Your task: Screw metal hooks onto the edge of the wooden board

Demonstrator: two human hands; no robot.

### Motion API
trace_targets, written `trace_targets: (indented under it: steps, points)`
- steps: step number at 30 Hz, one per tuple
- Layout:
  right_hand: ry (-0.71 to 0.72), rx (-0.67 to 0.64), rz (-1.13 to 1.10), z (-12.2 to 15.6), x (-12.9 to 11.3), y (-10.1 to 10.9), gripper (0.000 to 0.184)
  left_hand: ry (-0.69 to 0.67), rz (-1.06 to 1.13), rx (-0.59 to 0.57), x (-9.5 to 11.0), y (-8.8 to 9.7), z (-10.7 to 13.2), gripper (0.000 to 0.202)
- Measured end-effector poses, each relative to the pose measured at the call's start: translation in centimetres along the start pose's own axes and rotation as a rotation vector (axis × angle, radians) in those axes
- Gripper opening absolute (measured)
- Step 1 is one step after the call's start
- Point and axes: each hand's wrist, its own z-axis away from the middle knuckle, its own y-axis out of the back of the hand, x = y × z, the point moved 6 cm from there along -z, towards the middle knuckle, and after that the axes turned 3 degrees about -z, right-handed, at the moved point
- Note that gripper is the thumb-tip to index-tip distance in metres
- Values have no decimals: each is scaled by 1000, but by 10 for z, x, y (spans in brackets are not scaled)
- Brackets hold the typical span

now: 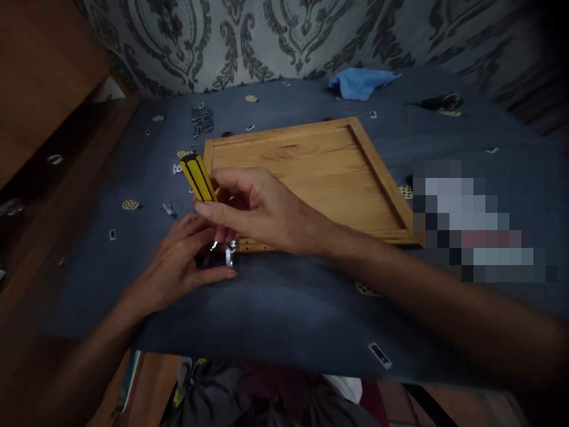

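Note:
My right hand (262, 207) grips a screwdriver by its yellow handle with black stripes (198, 178). The handle leans up and to the left; the tip is hidden behind my fingers. Below it, my left hand (182, 255) curls around a small shiny metal fitting (230, 256) at the near left corner of a shallow wooden tray (297, 172). My left thumb presses by the fitting's lower end, and its exact kind cannot be made out. Small screw holes show along the tray's near edge. The tray lies on a dark blue patterned cloth.
At the back lies a blue rag (362, 83), with a dark object (440, 102) to its right. Loose metal pieces (202, 121) lie beyond the tray's left corner, and a small metal part (169, 208) is left of my hands. Wooden furniture (48, 83) borders the left side.

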Motion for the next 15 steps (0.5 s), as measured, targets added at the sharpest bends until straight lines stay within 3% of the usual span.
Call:
trace_targets:
  steps: [4, 9, 15]
  points:
    - [-8, -16, -52, 1, 1, 0, 18, -5, -17, 3, 0, 0, 0, 50]
    - [46, 44, 3, 3, 1, 2, 32, 20, -12, 22, -1, 0, 1, 51]
    - [52, 141, 30, 7, -2, 6, 32, 0, -22, 14, 0, 0, 0, 51]
